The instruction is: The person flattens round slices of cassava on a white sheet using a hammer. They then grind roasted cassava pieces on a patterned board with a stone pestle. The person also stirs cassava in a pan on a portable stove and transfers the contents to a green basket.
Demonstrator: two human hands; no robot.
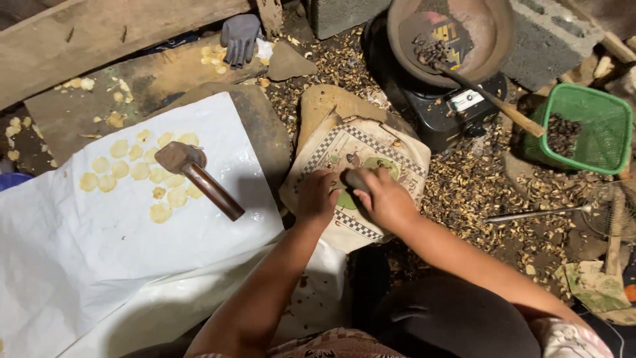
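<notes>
A person's right hand point(387, 202) closes its grip around a small dark stone point(356, 180), held just above a patterned cloth point(391, 149) spread over a flat rock point(318, 103). The left hand point(317, 197) presses curled fingers onto the cloth right beside the stone; whether it holds anything cannot be told. A wooden-handled hammer point(195, 174) lies well apart on a white sheet point(99, 245) among flattened yellow discs point(132, 171).

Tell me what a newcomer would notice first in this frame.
Both hands, left hand and right hand, meet on a checkered cloth at centre, the right gripping a dark stone-like tool. Left of them, a hammer lies on a white sheet among flattened yellow discs.
</notes>
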